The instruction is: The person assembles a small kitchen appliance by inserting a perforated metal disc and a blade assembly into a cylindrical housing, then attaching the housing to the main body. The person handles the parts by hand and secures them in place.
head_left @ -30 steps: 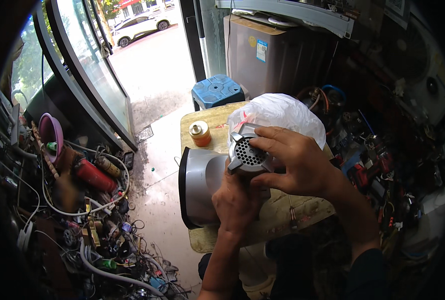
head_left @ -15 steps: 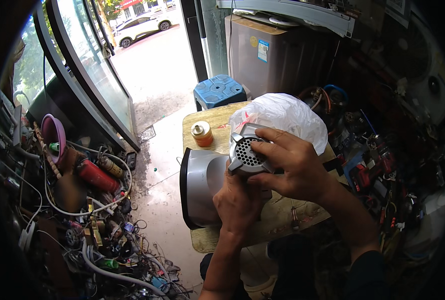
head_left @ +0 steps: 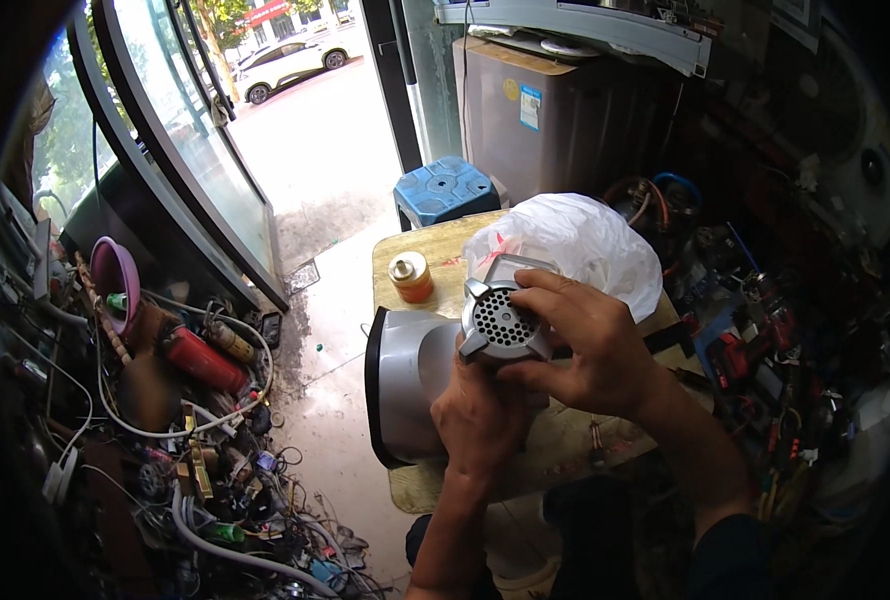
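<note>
A silver meat grinder head faces up at me, its perforated plate (head_left: 502, 325) framed by a metal ring with lugs (head_left: 474, 347). My left hand (head_left: 478, 420) is closed round the head from below; its fingers are partly hidden. My right hand (head_left: 600, 345) pinches the ring from the right, thumb at the lower edge and fingers on the upper edge. Just left of both hands, the grey grinder body (head_left: 405, 385) with a black rim lies on a worn wooden table (head_left: 555, 445).
A small jar of orange liquid (head_left: 412, 278) and a white plastic bag (head_left: 585, 240) are on the table. Behind stands a blue stool (head_left: 446, 188). Cables, parts and a red cylinder (head_left: 205, 360) clutter the left floor; tools, including a red power tool (head_left: 733, 358), crowd the right.
The whole view has shifted slightly. Both hands keep their grip on the grinder head, and my right fingers have moved from over the plate toward the ring's edge.
</note>
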Available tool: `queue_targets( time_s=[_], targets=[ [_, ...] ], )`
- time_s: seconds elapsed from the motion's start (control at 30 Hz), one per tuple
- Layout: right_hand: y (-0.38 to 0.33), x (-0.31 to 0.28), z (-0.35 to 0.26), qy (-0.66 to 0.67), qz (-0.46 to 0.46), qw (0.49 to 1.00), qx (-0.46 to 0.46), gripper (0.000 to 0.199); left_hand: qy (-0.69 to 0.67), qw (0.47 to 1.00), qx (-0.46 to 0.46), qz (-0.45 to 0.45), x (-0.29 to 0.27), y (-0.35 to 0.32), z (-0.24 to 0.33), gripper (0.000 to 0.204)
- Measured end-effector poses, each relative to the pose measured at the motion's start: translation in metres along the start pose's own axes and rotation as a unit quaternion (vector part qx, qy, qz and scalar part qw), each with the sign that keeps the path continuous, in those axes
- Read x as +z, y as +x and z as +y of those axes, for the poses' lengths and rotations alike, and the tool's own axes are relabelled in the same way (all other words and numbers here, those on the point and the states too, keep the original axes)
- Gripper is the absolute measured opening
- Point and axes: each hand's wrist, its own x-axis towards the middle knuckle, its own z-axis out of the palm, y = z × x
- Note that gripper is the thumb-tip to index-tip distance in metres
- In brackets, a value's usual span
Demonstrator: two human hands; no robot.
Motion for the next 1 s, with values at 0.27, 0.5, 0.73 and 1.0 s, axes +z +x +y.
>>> queue_targets(
  time_s=[0.27, 0.5, 0.73, 1.0],
  targets=[
    [-0.0004, 0.0014, 0.0015, -0.009, 0.006, 1.000, -0.008, 0.073, -0.005, 1.000, -0.028, 0.002, -0.0015, 0.0007, 0.0056, 0.044],
    [-0.0014, 0.0035, 0.0031, 0.005, 0.010, 1.000, -0.001, 0.070, -0.006, 1.000, -0.017, 0.004, 0.0008, -0.0002, 0.0018, 0.048],
    [-0.0041, 0.0062, 0.0024, 0.026, 0.019, 0.999, 0.017, 0.070, 0.005, 1.000, 0.006, 0.007, 0.0028, -0.0015, -0.0011, 0.055],
    [-0.0062, 0.0066, 0.0047, 0.103, 0.000, 0.992, 0.073, 0.097, -0.017, 0.999, -0.031, 0.001, 0.0002, -0.0013, 0.0037, 0.047]
  ],
)
